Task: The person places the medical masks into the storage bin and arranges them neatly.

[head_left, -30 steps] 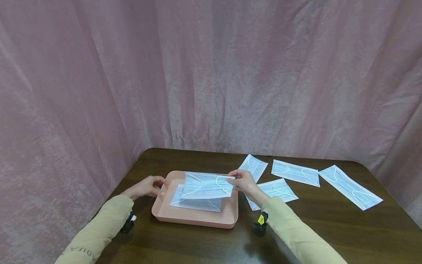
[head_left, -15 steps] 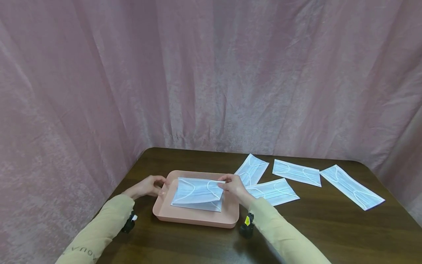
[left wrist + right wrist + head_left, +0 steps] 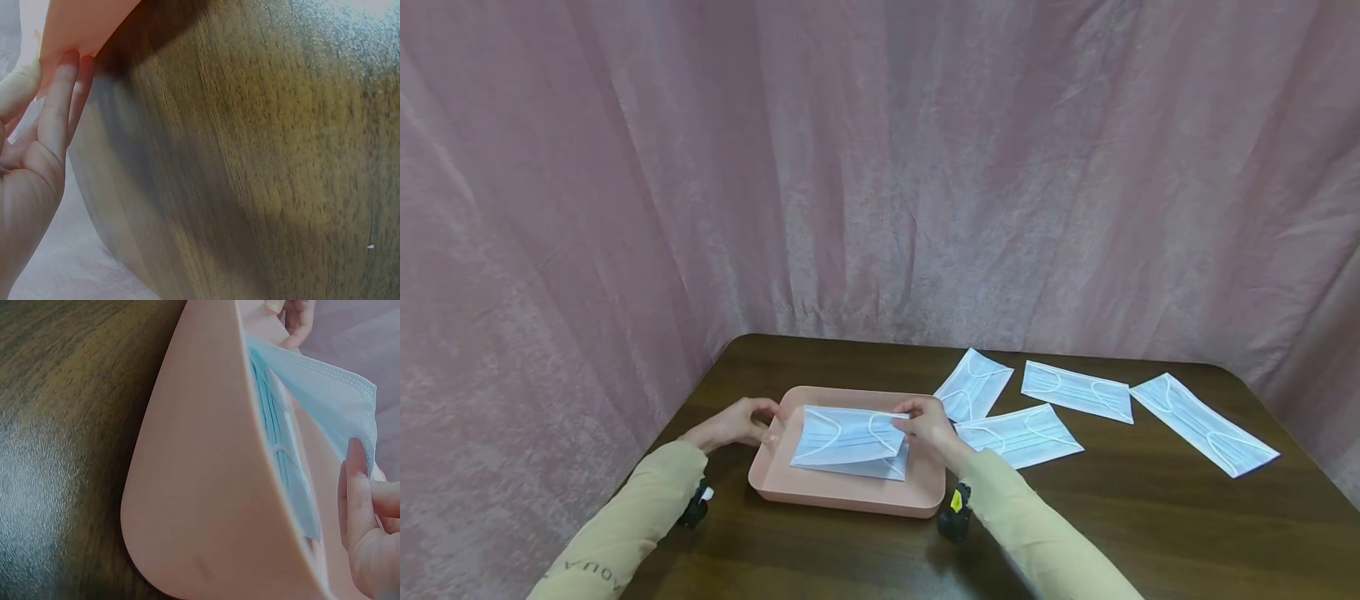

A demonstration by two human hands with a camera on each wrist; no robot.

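A pink tray (image 3: 842, 493) sits on the dark wooden table (image 3: 1150, 517) at the front left. Two light-blue face masks lie in it. My right hand (image 3: 922, 423) pinches the right end of the top mask (image 3: 848, 433), which lies low over the lower mask (image 3: 883, 468). In the right wrist view the top mask (image 3: 312, 381) slopes over the tray wall (image 3: 206, 487) with my fingers (image 3: 356, 481) at its edge. My left hand (image 3: 747, 422) holds the tray's left rim. In the left wrist view its fingers (image 3: 56, 106) lie against the tray corner (image 3: 81, 25).
Several more masks lie on the table right of the tray: one (image 3: 973, 385) just behind my right hand, one (image 3: 1018, 435) beside my forearm, one (image 3: 1077, 392) further back, one (image 3: 1202, 425) at the far right. A pink curtain (image 3: 880, 167) hangs behind and beside the table.
My right hand has carried the top mask leftward and down, from hanging over the tray's right side to lying on the lower mask. The left hand has stayed on the tray's rim.
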